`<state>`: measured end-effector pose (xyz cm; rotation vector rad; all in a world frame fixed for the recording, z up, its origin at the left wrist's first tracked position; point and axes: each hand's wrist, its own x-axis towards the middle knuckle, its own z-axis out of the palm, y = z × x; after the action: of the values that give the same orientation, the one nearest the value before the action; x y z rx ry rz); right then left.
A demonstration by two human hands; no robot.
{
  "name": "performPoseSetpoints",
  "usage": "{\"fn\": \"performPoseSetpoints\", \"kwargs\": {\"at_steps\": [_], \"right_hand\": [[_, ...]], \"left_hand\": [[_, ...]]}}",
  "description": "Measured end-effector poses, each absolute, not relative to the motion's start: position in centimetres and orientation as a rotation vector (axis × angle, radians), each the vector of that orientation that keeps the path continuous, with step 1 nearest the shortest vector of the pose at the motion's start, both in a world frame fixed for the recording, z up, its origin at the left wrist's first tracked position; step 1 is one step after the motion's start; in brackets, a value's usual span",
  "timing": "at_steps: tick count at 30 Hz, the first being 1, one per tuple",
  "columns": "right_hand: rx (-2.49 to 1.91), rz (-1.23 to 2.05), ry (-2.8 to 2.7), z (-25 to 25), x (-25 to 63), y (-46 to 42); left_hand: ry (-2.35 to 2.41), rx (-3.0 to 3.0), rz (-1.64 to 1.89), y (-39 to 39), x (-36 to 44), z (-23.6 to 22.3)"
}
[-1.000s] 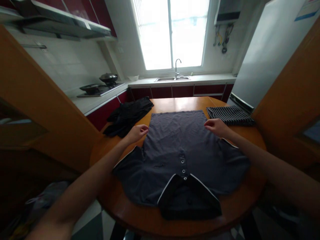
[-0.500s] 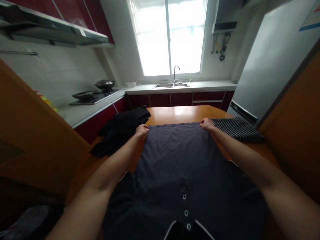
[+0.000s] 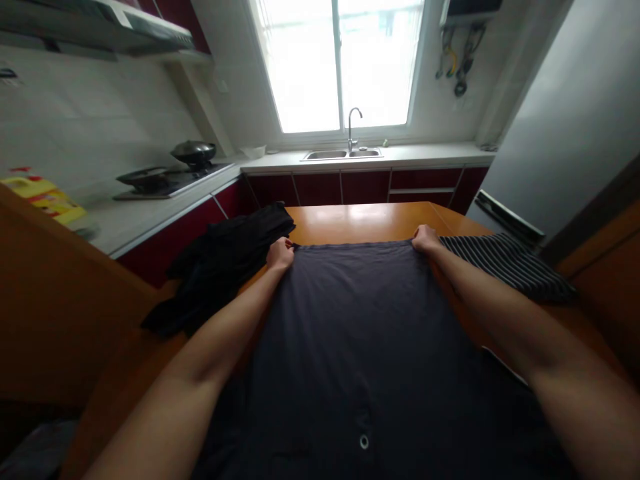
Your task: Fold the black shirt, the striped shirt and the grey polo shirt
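Observation:
A dark grey-blue shirt [image 3: 355, 320] lies spread over the wooden table [image 3: 350, 223], its straight hem at the far side and a button placket towards me. My left hand [image 3: 281, 254] is closed on the hem's left corner. At the right corner, my right hand [image 3: 425, 239] pinches the same hem, so the edge between them is drawn straight. The shirt's collar is out of view below. One pale button shows near the bottom.
Crumpled black clothes [image 3: 225, 260] lie on the table's left side. Striped folded cloth [image 3: 505, 263] rests at the right, beyond my forearm. Behind are a counter with a sink [image 3: 345, 154], a stove with a pan [image 3: 194, 153], and a fridge [image 3: 560, 120].
My view has tipped down and come closer. Both hands have moved slightly apart, and the hem between them looks tauter and smoother. The collar and lower buttons have left the view.

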<state>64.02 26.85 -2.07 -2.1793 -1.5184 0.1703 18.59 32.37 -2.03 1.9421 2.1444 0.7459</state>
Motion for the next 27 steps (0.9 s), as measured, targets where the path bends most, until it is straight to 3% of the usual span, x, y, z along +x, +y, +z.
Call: {"fn": "performPoseSetpoints", "kwargs": {"at_steps": [10,14,17,27], "right_hand": [[-2.198,-0.035,-1.582,-1.6,59.0,26.2],[-1.795,-0.013,-2.061,-2.8,51.1,23.7],[-1.737,0.134,-2.220,-4.0,47.4,22.5],[-2.169,0.184,-1.963,-2.7,58.6,23.6]], "left_hand": [[1.996,2.273,0.797,32.3,23.8,-0.9],[1.392,2.717,0.481,27.5,30.9,-2.8],[1.276,2.713,0.247,25.2,33.6,-4.1],[1.793,2.462,0.127,30.0,21.9,-1.1]]}}
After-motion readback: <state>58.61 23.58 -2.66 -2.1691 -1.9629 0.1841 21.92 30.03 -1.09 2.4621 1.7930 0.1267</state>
